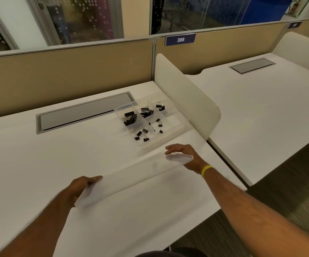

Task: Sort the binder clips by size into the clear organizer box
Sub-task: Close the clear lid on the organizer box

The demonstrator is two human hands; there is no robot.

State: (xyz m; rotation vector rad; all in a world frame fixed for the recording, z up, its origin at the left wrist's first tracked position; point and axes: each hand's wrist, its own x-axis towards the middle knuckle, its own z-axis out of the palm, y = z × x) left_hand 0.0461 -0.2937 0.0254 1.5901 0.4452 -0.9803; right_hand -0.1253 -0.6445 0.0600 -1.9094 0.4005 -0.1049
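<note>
"Since every binder clip I can see lies inside the organizer box [174, 118], which step do you record?"

"Closing the box, in my judgement. It stands at the far side of the worktop [57, 164], just beside the white divider panel [187, 101]. The largest clips [130, 117] are in the far-left compartment, the middling clips [146, 112] next to them, and the small clips [139, 135] in the near compartments. The sorting looks done."

"State of the hands?"

"Both are occupied. The left hand [84, 184] grips the near end of the clear lid [135, 175], fingers curled round its edge. The right hand [183, 154] has its fingers curved over the far end. The lid is held above the worktop, near the box but short of it. It is blurred, so I cannot confirm the exact contact on the right."

"What does the next move call for?"

"Carrying the lid forward over the box, squaring it with the rim, then lowering it level so all corners seat. The divider leaves little room on that side, so the right hand needs care."
</note>
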